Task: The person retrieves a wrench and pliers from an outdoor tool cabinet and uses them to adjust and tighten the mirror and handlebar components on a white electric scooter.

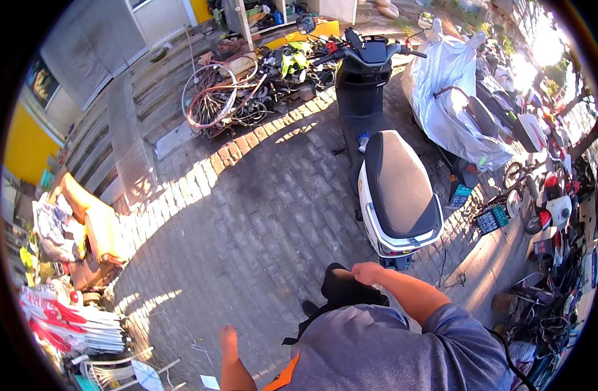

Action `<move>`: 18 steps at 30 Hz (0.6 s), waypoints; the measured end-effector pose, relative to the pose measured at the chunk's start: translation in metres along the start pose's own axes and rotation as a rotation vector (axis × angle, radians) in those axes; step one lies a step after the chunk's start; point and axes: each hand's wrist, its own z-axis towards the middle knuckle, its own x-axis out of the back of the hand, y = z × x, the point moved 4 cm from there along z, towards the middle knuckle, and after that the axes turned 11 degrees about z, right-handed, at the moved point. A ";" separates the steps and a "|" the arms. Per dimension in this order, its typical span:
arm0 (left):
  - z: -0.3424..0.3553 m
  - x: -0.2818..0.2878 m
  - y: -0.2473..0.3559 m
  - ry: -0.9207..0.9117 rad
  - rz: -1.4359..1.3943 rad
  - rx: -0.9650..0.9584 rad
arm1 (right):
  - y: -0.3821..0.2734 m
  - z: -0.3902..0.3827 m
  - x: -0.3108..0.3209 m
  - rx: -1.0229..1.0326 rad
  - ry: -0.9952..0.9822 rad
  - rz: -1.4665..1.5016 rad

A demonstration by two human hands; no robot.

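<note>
Just behind an electric scooter [401, 186] with a black and tan seat and white body is my right hand [367, 274]. Its fingers are curled closed, and whatever they hold, if anything, is hidden; a small pale patch shows at the palm side. A gap separates this hand from the scooter's tail. Low on the left, my left hand [228, 337] hangs over the paving, touching nothing that I can see; its fingers are too small and foreshortened to read. On the scooter's footboard lies a small blue and white item [363, 141].
A silver cover [446, 85] drapes a vehicle right of the scooter, with parked scooters and parts beyond. Bicycle wheels [211, 98] and scrap lie by the steps [133, 130]. At left sit an orange padded piece [93, 221] and stacked red-white sheets [67, 319].
</note>
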 end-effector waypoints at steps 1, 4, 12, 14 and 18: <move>0.059 0.033 0.064 0.085 -0.023 0.054 | -0.004 0.017 0.018 -0.038 0.109 0.189; 0.174 0.091 0.258 0.192 -0.019 -0.138 | 0.001 0.084 0.058 -0.153 0.222 0.323; 0.234 -0.048 0.469 -0.311 0.246 -0.151 | 0.025 0.263 0.178 -0.275 -0.167 -0.133; 0.233 -0.091 0.465 -0.449 0.433 -0.071 | -0.003 0.316 0.246 -0.076 -0.146 -0.309; 0.258 -0.167 0.465 -0.441 1.157 -1.000 | -0.093 0.400 0.410 -0.253 0.183 0.314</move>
